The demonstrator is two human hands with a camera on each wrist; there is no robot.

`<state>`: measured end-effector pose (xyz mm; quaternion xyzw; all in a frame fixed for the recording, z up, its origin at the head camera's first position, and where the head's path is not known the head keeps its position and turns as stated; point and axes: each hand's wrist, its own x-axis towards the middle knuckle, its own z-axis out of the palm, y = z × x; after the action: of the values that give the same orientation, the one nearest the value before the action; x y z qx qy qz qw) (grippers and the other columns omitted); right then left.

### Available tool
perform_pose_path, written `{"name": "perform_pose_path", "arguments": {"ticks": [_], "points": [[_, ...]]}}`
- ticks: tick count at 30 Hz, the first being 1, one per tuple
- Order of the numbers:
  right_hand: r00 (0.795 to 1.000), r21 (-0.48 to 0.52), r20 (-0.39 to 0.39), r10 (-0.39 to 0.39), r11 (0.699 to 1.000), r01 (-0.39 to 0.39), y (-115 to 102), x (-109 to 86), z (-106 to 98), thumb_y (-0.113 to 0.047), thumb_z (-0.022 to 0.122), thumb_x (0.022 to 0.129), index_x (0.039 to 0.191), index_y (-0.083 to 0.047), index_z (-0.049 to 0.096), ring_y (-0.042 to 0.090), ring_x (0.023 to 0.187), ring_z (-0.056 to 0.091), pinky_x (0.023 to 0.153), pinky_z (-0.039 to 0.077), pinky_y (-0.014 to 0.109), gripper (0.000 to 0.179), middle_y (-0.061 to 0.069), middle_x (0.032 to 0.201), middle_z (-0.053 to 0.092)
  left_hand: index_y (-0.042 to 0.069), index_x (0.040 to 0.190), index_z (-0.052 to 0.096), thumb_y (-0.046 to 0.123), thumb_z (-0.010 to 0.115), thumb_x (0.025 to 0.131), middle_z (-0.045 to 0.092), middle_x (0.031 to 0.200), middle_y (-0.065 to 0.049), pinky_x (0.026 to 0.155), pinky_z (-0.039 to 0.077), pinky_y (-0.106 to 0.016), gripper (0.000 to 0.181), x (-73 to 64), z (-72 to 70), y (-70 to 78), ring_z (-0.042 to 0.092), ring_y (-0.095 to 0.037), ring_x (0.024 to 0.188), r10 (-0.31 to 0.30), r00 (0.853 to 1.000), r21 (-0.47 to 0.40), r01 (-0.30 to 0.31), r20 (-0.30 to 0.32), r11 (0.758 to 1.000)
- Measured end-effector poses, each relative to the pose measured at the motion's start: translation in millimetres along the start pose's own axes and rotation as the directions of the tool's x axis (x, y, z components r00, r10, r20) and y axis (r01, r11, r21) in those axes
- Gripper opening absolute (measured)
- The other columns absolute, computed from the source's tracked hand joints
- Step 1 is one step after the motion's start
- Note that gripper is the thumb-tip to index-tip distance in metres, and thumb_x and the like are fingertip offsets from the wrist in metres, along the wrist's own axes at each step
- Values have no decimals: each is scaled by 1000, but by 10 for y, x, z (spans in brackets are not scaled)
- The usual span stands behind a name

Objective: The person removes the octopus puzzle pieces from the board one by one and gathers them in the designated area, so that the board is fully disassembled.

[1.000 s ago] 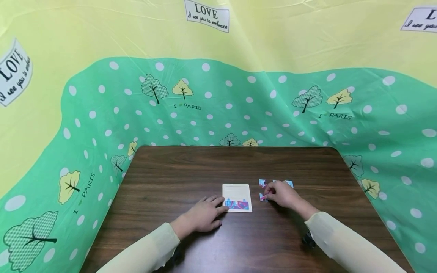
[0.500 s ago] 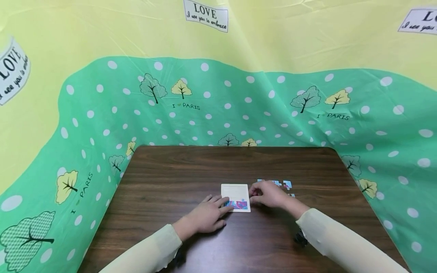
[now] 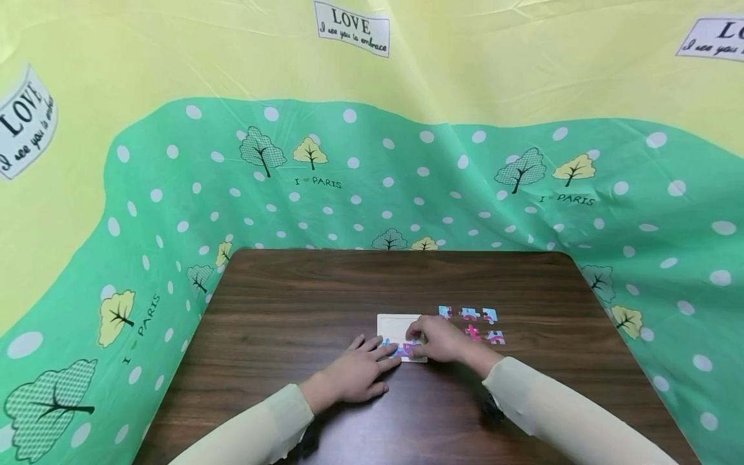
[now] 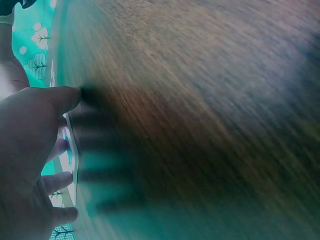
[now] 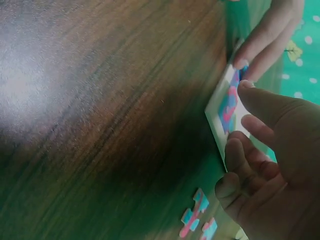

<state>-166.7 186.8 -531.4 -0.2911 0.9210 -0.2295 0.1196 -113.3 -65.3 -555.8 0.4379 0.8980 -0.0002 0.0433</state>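
Note:
A white puzzle tray (image 3: 398, 319) lies on the table, its near part filled with joined pink, purple and blue pieces (image 3: 405, 350). My left hand (image 3: 352, 371) rests at the tray's left side, fingers spread and reaching over the joined pieces. In the left wrist view, its fingers (image 4: 59, 182) lie along the tray's edge. Above the tray's right half, my right hand (image 3: 443, 339) bends its thumb and fingers together round a puzzle piece, mostly hidden by the hand. In the right wrist view, the right thumb (image 5: 262, 102) points at the joined pieces, close to the left fingertips.
Several loose puzzle pieces lie right of the tray: blue ones (image 3: 469, 314) in a back row, a pink one (image 3: 473, 332) and a blue-pink one (image 3: 495, 337) nearer. The brown wooden table (image 3: 302, 284) meets a patterned green and yellow cloth (image 3: 349, 213) behind.
My right hand has taken a puzzle piece from the loose group and moved left over the tray. The left hand has slid slightly right, its fingers further over the joined pieces.

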Motion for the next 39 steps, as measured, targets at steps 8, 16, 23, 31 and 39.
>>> {"name": "perform_pose_path", "arguments": {"ticks": [8,16,23,31,39], "points": [[999,-53,17,40,998,-39,-34,14,41,-27,88,80,105,-14,77,14,83,60,75,52,36,31,-2,95,65,29,159,42,53,55,102,36,166,2,108,44,-63,63,-8,-13,24,37,-32,151,-16,1000,-23,17,20,1000],[1000,-94,13,7,996,-6,-75,7,31,-27,88,78,98,-16,77,12,80,57,73,51,35,25,-2,94,64,29,158,42,53,56,101,36,166,3,106,46,-63,64,-7,-9,16,36,-31,151,-20,1000,-18,21,22,1000],[1000,-103,1,10,995,-9,-87,19,45,-23,89,78,95,-14,76,11,78,56,72,50,33,23,-1,93,63,29,159,42,53,56,101,36,166,3,106,46,-63,64,-9,-16,13,36,-32,151,-21,999,-25,22,28,999],[999,-116,31,39,993,-35,-101,56,37,-21,87,78,91,-15,72,13,77,53,71,48,34,21,-1,92,59,29,158,43,53,58,100,37,166,3,105,47,-63,65,-4,-55,24,38,-33,150,-19,999,-25,20,38,999],[995,-108,39,86,991,-82,-121,73,38,-18,87,79,95,-16,71,13,80,57,74,52,37,23,-1,90,63,29,159,41,54,56,101,35,167,3,106,46,-63,65,-1,-46,26,37,-32,151,-22,999,-24,23,47,999]]}}
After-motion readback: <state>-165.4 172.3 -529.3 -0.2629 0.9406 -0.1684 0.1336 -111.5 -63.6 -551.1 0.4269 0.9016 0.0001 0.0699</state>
